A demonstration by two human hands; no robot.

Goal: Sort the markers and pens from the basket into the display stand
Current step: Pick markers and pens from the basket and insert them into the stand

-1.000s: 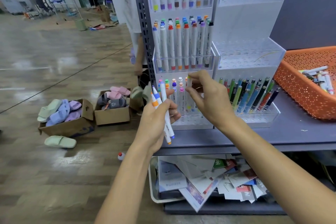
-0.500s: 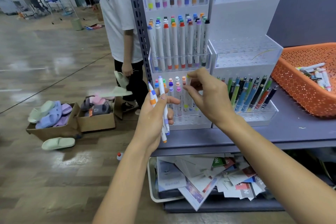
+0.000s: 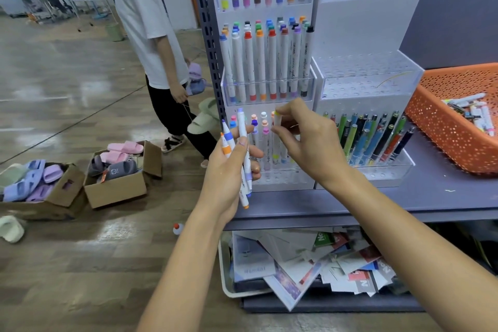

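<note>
And here comes the person (image 3: 140, 21) in the white T-shirt, out from behind the shelf post. A second ago only an arm showed, and now they stand in plain view left of the display stand (image 3: 283, 180). The green slippers (image 3: 204, 118) that lay beside the cardboard box (image 3: 116, 188) are up off the floor, dangling from that person's hand. At the stand, the right hand (image 3: 310, 143) eases a touch lower with its yellow-tipped marker (image 3: 277, 122). The left hand (image 3: 229, 170) drifts closer in, and its bundle of markers (image 3: 241, 129) now overlaps the lowest tier.
</note>
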